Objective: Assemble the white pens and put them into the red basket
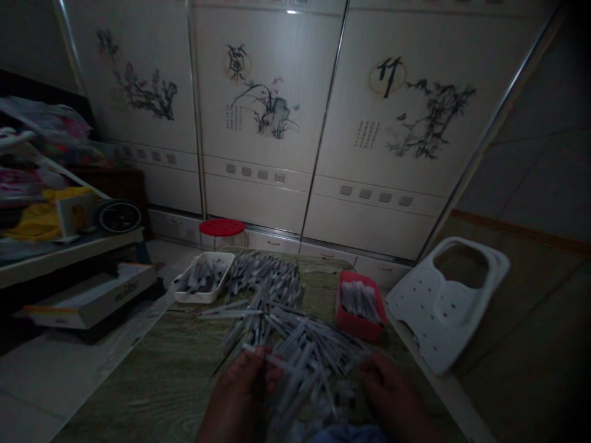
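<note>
In the lower middle of the view, my left hand [242, 384] pinches a slim, whitish pen [286, 365] between thumb and fingers, its shaft slanting to the right. My right hand [388, 384] is at the right of the pile with its fingers curled together. Motion blur and dim light hide what is in it, if anything. Between and beyond the hands spreads a loose pile of translucent pens [302, 335], some with dark ends. A red box [360, 329] of upright pens stands beyond my right hand. At the table's far left, a white basket [203, 297] holds more pens.
The greenish wood-patterned table [152, 369] carries everything. A red round stool [222, 227] stands behind it. To the right is a white folding chair [443, 295]. At left are a cluttered low bench [69, 252] and a flat carton [99, 298]. Sliding wardrobe doors [258, 144] close off the back.
</note>
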Demonstrator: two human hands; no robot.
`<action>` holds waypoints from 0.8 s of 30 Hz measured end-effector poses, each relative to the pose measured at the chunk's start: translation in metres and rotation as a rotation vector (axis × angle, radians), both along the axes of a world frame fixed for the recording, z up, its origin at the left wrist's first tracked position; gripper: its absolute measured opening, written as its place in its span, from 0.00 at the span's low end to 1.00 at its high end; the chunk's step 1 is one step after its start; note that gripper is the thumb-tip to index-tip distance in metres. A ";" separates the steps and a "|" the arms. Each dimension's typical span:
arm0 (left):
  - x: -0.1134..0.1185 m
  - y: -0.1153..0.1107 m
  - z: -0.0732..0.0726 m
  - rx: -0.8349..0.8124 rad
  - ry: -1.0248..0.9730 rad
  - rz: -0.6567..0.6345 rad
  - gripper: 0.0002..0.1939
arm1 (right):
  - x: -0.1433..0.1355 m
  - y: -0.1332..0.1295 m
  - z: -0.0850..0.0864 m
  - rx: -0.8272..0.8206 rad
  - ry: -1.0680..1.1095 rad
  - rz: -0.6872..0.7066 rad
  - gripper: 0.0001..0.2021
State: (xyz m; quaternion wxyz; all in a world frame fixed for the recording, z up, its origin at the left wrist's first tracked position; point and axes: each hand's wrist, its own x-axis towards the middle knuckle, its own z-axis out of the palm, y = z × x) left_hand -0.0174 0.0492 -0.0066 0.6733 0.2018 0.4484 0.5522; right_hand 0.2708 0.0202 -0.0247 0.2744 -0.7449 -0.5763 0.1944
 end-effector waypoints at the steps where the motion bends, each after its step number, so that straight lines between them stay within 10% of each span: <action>1: 0.001 0.000 0.000 0.001 -0.001 -0.005 0.19 | -0.005 0.000 0.000 -0.013 -0.034 0.017 0.07; 24: 0.014 0.001 -0.005 0.031 0.096 -0.031 0.20 | -0.036 0.014 -0.001 -0.113 -0.107 0.056 0.07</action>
